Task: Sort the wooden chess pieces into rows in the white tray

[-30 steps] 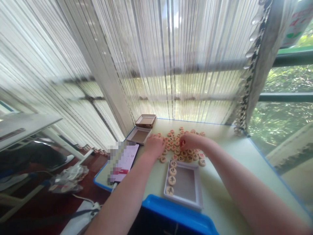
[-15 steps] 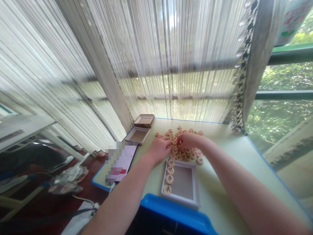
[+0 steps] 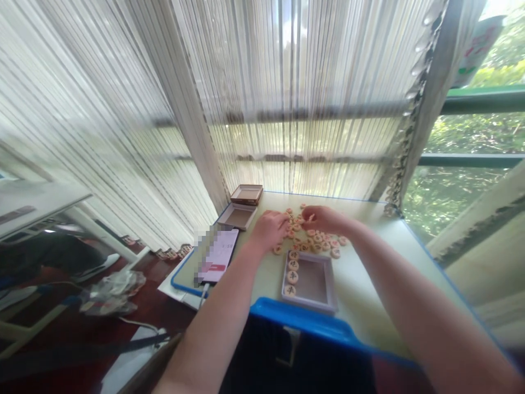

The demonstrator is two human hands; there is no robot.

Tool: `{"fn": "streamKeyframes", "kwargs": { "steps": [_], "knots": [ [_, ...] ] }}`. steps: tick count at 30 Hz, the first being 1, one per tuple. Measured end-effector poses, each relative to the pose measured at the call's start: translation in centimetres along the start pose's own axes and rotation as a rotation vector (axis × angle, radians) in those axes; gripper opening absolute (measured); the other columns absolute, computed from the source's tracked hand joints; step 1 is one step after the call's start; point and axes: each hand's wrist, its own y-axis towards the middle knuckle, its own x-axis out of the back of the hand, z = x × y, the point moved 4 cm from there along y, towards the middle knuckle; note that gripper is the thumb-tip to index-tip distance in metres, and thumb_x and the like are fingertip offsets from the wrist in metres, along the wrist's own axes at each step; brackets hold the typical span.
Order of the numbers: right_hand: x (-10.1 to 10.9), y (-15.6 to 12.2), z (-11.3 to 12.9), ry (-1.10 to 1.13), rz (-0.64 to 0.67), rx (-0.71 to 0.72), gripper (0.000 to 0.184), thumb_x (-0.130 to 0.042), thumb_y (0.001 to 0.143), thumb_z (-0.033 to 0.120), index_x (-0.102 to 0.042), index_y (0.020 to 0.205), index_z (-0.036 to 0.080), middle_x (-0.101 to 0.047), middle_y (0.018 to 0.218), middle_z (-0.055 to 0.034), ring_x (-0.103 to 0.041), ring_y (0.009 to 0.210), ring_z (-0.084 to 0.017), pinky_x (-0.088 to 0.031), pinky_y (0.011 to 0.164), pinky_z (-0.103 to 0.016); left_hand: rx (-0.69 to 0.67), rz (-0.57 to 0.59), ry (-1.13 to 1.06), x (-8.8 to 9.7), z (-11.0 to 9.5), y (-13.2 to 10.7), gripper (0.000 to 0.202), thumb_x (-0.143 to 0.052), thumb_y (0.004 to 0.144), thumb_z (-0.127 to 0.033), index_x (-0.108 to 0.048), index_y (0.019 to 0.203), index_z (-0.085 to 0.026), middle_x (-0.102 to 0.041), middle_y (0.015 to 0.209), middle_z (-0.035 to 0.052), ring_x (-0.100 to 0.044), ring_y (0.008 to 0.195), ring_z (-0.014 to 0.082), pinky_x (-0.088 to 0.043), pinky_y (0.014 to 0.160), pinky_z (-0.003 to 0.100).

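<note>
The left hand (image 3: 268, 230) rests palm down, fingers loosely extended, on the chess discs (image 3: 318, 241) strewn under and just beyond its fingertips. The right hand (image 3: 324, 219) curls into a pinch above them — whether it grips one, I cannot tell. They look light, stiff and smooth — best pinched at the rim.

The scene is seen through a single head-worn camera, placed above and behind the left hand (image 3: 268, 231) and the right hand (image 3: 324, 219). It is aimed forward and only slightly downward. The hands are kept mid-frame at arm's length, both forearms entering from the lower edge. The curtain (image 3: 287, 109) beyond the hands is shown large, and the table (image 3: 410, 246) beneath them is seen obliquely.
</note>
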Motion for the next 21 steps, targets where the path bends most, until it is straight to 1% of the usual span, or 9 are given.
{"fn": "streamKeyframes", "kwargs": {
  "steps": [2, 4, 7, 11, 13, 14, 15, 18, 21],
  "knots": [
    [0.7, -2.2, 0.8, 0.116, -0.039, -0.001, 0.018, -0.060, 0.069, 0.033, -0.058, 0.078, 0.018, -0.062, 0.073, -0.0020, -0.055, 0.061, -0.012, -0.039, 0.051, -0.022, -0.004, -0.154, -0.108, 1.9, -0.6, -0.5, 0.024, -0.046, 0.085, -0.024, -0.065, 0.097, -0.016, -0.068, 0.095, 0.0056, -0.059, 0.091, 0.0153, -0.045, 0.086, 0.030],
    [0.7, -5.0, 1.8, 0.265, -0.073, 0.058, 0.023, -0.060, 0.071, 0.039, -0.058, 0.080, 0.018, -0.062, 0.072, -0.0022, -0.056, 0.063, -0.013, -0.042, 0.053, -0.024, -0.030, -0.231, -0.168, 3.1, -1.3, -1.3, 0.021, -0.049, 0.083, -0.024, -0.066, 0.094, -0.016, -0.068, 0.091, 0.0055, -0.060, 0.088, 0.0155, -0.047, 0.084, 0.030],
    [-0.6, -9.2, 2.8, 0.401, -0.192, 0.094, 0.030, -0.057, 0.075, 0.045, -0.060, 0.089, 0.018, -0.063, 0.073, -0.0031, -0.057, 0.064, -0.015, -0.045, 0.055, -0.026, -0.066, -0.226, -0.219, 3.3, -2.3, -2.9, 0.017, -0.054, 0.080, -0.022, -0.067, 0.089, -0.016, -0.069, 0.088, 0.0050, -0.062, 0.085, 0.0160, -0.048, 0.082, 0.031],
    [-4.0, -13.3, 3.0, 0.257, -0.404, 0.086, 0.029, -0.054, 0.079, 0.042, -0.061, 0.096, 0.020, -0.064, 0.078, -0.0040, -0.056, 0.066, -0.015, -0.045, 0.059, -0.028, -0.097, -0.163, -0.281, 2.5, -3.5, -5.6, 0.016, -0.054, 0.079, -0.021, -0.066, 0.090, -0.017, -0.069, 0.088, 0.0038, -0.062, 0.082, 0.0147, -0.050, 0.079, 0.029],
    [-5.5, -14.4, 2.7, 0.231, -0.551, 0.082, 0.034, -0.054, 0.079, 0.038, -0.055, 0.109, 0.021, -0.064, 0.078, -0.0026, -0.055, 0.066, -0.015, -0.045, 0.061, -0.028, -0.087, -0.190, -0.258, 2.3, -3.7, -6.9, 0.014, -0.055, 0.079, -0.019, -0.066, 0.087, -0.017, -0.069, 0.085, 0.0042, -0.062, 0.081, 0.0159, -0.049, 0.078, 0.031],
    [-6.2, -14.8, 2.4, 0.216, -0.616, 0.076, 0.036, -0.055, 0.078, 0.037, -0.053, 0.111, 0.022, -0.064, 0.078, -0.0022, -0.056, 0.067, -0.015, -0.045, 0.062, -0.028, -0.091, -0.197, -0.236, 2.2, -3.8, -7.5, 0.013, -0.055, 0.079, -0.020, -0.066, 0.084, -0.017, -0.069, 0.084, 0.0044, -0.061, 0.082, 0.0170, -0.048, 0.080, 0.032],
    [-6.7, -14.9, 2.3, 0.178, -0.651, 0.075, 0.031, -0.055, 0.078, 0.036, -0.054, 0.106, 0.022, -0.064, 0.077, -0.0017, -0.056, 0.070, -0.016, -0.046, 0.066, -0.030, -0.094, -0.205, -0.222, 2.0, -3.9, -8.0, 0.013, -0.055, 0.079, -0.020, -0.066, 0.084, -0.017, -0.068, 0.084, 0.0045, -0.060, 0.084, 0.0176, -0.048, 0.081, 0.033],
    [-7.9, -14.6, 2.2, 0.048, -0.608, 0.103, 0.015, -0.056, 0.077, 0.033, -0.061, 0.086, 0.023, -0.066, 0.077, -0.0019, -0.057, 0.081, -0.019, -0.043, 0.079, -0.035, -0.074, -0.233, -0.211, 1.2, -3.6, -9.2, 0.013, -0.055, 0.078, -0.018, -0.066, 0.085, -0.016, -0.067, 0.085, 0.0056, -0.059, 0.086, 0.0182, -0.047, 0.083, 0.034],
    [-8.1, -14.2, 2.0, 0.004, -0.586, 0.060, 0.013, -0.057, 0.074, 0.033, -0.065, 0.079, 0.023, -0.067, 0.076, -0.0026, -0.056, 0.085, -0.021, -0.043, 0.081, -0.036, -0.055, -0.165, -0.225, 0.0, -3.2, -9.9, 0.015, -0.056, 0.076, -0.017, -0.065, 0.087, -0.015, -0.067, 0.089, 0.0070, -0.059, 0.089, 0.0189, -0.046, 0.085, 0.036]
  ]
}}
